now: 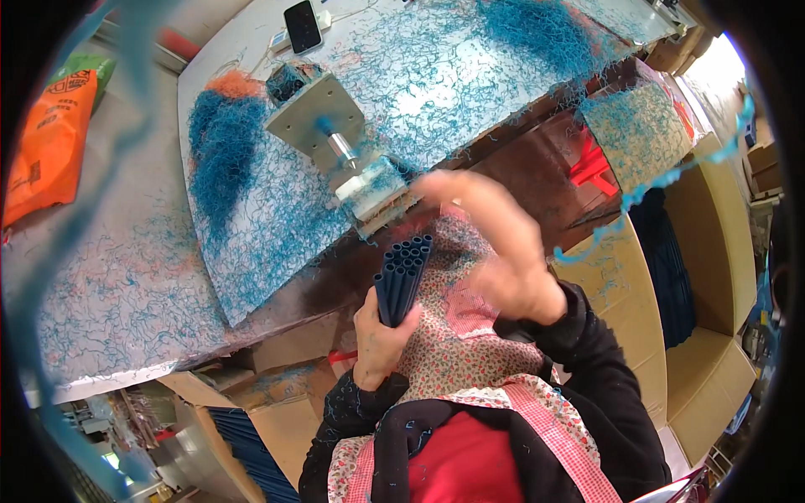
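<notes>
A bundle of dark blue plastic tubes (400, 281) stands nearly upright in my left hand (382, 342), which is wrapped round its lower part. The open upper ends of the tubes face the worktable. My right hand (516, 251) is raised to the right of the bundle, in front of the small machine, and smeared by motion. Its fingers reach toward the machine's block (381, 197); whether they hold or touch anything is not clear. A pointed metal tip (342, 149) sticks out of the machine's grey metal bracket (310, 113) toward that block.
Curly blue shavings cover the white tabletop (277, 251), heaped into a blue pile (222, 151) at left and another pile (541, 33) far right. A phone (303, 26) lies at the back. Cardboard boxes (616, 285) with blue tubes stand right and lower left. Blurred strands hang before the view.
</notes>
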Available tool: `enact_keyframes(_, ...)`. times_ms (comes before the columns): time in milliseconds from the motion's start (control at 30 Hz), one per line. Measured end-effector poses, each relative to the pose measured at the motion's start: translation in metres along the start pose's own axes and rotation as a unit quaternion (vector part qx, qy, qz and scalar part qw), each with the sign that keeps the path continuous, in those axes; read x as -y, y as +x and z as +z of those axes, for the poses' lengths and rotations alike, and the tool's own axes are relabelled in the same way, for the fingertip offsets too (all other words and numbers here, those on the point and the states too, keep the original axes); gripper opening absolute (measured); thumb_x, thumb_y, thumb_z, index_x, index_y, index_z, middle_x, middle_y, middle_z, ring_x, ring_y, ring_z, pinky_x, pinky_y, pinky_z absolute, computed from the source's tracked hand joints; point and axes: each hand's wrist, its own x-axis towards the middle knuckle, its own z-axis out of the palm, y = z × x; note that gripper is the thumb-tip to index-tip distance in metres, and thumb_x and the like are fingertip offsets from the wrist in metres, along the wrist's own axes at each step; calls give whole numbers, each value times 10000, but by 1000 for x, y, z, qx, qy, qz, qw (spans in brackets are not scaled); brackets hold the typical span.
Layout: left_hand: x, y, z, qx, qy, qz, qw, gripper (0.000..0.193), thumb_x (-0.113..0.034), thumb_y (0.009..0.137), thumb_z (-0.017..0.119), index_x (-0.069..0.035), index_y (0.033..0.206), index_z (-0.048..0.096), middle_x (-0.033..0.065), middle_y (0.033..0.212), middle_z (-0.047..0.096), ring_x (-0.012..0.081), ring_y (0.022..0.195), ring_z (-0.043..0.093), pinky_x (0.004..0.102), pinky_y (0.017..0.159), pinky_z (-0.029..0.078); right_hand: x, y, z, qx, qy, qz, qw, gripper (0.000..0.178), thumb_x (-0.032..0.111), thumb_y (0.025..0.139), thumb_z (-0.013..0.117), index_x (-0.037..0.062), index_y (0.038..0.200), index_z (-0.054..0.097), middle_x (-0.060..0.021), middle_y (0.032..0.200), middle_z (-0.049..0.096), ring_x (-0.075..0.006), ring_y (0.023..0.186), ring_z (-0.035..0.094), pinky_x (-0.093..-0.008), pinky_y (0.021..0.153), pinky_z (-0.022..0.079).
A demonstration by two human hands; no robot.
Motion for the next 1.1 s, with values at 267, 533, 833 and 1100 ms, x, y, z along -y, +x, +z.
enact_keyframes(267, -34, -9, -17, -6, -66, -8, 998, 280, -26, 747, 751, 18, 1003, 647, 49, 873, 683, 119, 754, 634, 277, 712, 513, -40, -29, 11, 53, 186, 177, 965, 555, 412, 1018, 401, -23, 1357, 459, -169, 1191, 640, -290, 1150, 584, -375, 987, 432)
enact_keyframes(533, -17, -11, -18, 60, -179, -76, 979, 296, -24, 739, 742, 5, 1013, 632, 37, 908, 662, 115, 803, 627, 264, 723, 507, -18, -20, 32, 113, 194, 179, 958, 414, 265, 1004, 485, -35, 1288, 514, -182, 1101, 660, -263, 1031, 644, -357, 895, 493)
enact_keyframes(833, 8, 44, -82, -86, -673, -78, 731, 281, -72, 874, 649, -49, 1128, 533, 55, 963, 610, 198, 900, 629, 384, 875, 536, -24, -26, 47, -8, 333, 320, 887, 409, 278, 1033, 424, -39, 1260, 549, -150, 1079, 675, -188, 973, 635, -337, 891, 494)
enact_keyframes(1100, 21, 43, -109, -139, -687, -59, 711, 188, -106, 875, 658, -64, 1039, 576, 48, 950, 631, 198, 909, 625, 400, 851, 546, -21, -32, 73, 136, 258, 309, 905, 319, 161, 963, 567, -76, 1177, 580, -134, 921, 701, -149, 882, 656, -294, 807, 524)
